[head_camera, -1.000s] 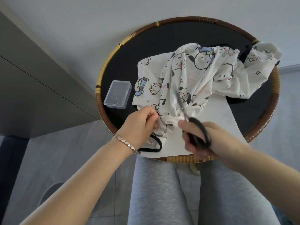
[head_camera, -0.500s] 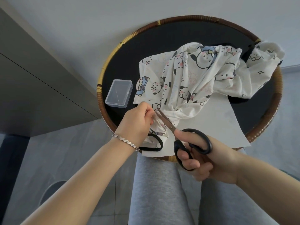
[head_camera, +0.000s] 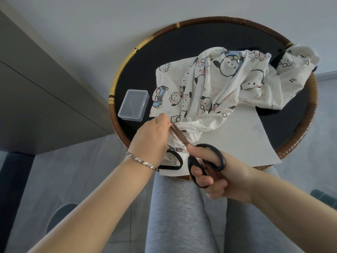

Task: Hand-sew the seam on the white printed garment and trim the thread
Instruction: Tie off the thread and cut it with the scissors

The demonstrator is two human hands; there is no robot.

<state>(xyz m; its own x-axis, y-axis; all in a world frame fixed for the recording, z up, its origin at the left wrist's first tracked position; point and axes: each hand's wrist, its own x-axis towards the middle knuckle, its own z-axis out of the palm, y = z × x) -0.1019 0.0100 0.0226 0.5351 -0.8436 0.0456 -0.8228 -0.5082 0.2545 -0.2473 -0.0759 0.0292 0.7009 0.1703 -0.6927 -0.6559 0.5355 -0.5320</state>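
A round table with a black top and a woven rattan rim was seen to carry the work. A white cartoon-printed fabric garment lay bunched across its right half, with one gathered end drawn down to the near edge over a plain white paper sheet. That end was pinched by the curled fingertips of the left hand. Whether a thread was also held there could not be told, as none could be made out. The right hand was closed through the loops of the black-handled steel scissors. Their blades, almost together, were laid across the gathered cloth with the tips right at the left fingertips. A clear rectangular plastic box sat apart on the left of the table.

The trimming step was judged to be under way. The chief hazard was judged to be to the cloth: with the blades resting on bunched folds, a fold could be caught and nicked along with the thread. The left fingertips, so near the tips, could be cut if the blades were closed unseen. If the thread were snipped too close to its knot, the seam could be loosened. If it were slack, it could slip between the blades uncut.
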